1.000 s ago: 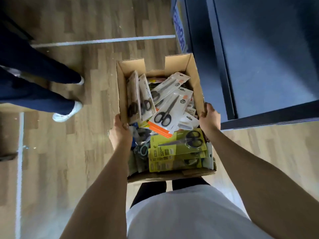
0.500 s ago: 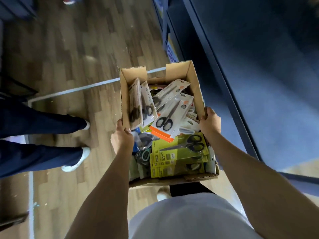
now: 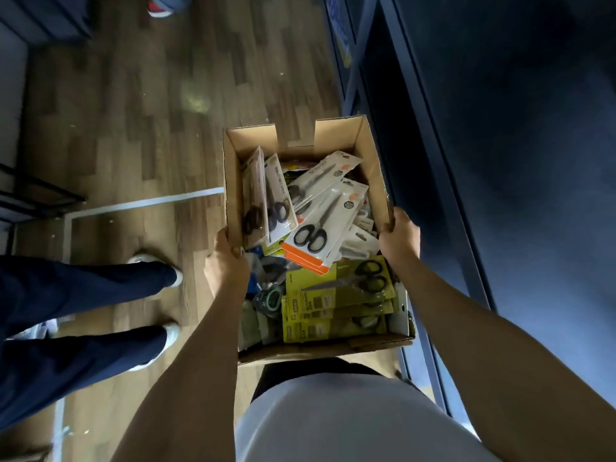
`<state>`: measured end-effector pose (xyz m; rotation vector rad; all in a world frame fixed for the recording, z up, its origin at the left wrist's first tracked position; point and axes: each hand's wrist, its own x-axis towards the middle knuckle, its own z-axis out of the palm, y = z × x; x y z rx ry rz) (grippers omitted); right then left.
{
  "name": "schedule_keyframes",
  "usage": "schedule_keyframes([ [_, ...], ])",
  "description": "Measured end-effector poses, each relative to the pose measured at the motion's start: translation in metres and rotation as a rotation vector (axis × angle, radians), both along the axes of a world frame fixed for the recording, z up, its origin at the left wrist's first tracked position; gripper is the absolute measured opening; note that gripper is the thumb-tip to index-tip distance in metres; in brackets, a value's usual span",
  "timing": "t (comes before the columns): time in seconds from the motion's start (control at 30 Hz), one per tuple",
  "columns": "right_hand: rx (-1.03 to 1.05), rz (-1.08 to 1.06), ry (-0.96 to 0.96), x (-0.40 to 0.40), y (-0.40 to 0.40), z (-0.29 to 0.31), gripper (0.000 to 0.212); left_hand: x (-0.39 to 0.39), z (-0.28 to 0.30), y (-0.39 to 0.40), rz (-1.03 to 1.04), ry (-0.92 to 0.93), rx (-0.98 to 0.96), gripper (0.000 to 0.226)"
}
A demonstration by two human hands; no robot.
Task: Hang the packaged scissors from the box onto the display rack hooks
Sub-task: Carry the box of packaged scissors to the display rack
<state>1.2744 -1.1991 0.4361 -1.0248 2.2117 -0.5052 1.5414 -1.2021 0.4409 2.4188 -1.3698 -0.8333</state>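
Observation:
I carry an open cardboard box (image 3: 336, 135) in front of my waist. My left hand (image 3: 226, 265) grips its left wall and my right hand (image 3: 398, 240) grips its right wall. Inside lie several packaged scissors: white cards with black-handled scissors (image 3: 328, 216) on top towards the far end, and yellow cards with black scissors (image 3: 336, 291) stacked at the near end. Two more white packs (image 3: 266, 198) stand on edge against the left wall. No display rack hooks are in view.
A dark blue shelving unit (image 3: 500, 145) fills the right side, its edge close to the box. Another person's legs in dark trousers and white shoes (image 3: 83, 295) stand to the left on the wooden floor (image 3: 133, 111). White tape lines (image 3: 140, 203) cross the floor.
I have walked forward along the blue unit with the box; the floor tape line and the other person's legs have slid towards me. Both hands keep their hold.

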Motion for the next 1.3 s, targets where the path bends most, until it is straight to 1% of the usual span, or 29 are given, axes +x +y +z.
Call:
schedule_keyframes([
  [0.27,0.028,0.011,0.015,0.017,-0.126,-0.011,0.037,0.022,-0.005,-0.129,-0.04,0.012,0.026,0.049],
  [0.43,0.034,0.004,0.008,0.034,-0.22,0.005,0.043,0.04,0.002,-0.221,-0.061,0.02,0.014,0.048],
  [0.6,0.006,0.035,-0.013,0.045,-0.299,0.02,0.042,0.055,0.013,-0.293,-0.02,0.04,0.0,0.049],
  [0.73,-0.017,0.077,-0.003,0.05,-0.357,0.025,0.04,0.061,0.018,-0.344,0.021,0.063,-0.065,0.046],
  [0.8,-0.036,0.106,-0.002,0.05,-0.388,0.023,0.035,0.063,0.017,-0.367,0.037,0.046,-0.076,0.044],
  [0.87,-0.029,0.16,0.018,0.05,-0.423,0.02,0.031,0.065,0.015,-0.394,0.064,0.027,-0.072,0.043],
  [1.07,-0.057,0.263,0.026,0.056,-0.539,0.009,0.028,0.066,0.012,-0.482,0.187,0.018,-0.068,0.042],
  [1.2,-0.051,0.353,0.035,0.065,-0.615,0.017,0.031,0.07,0.021,-0.535,0.292,0.028,-0.096,0.045],
  [1.3,-0.084,0.424,0.037,0.08,-0.669,0.027,0.025,0.077,0.026,-0.565,0.382,0.047,-0.129,0.047],
])
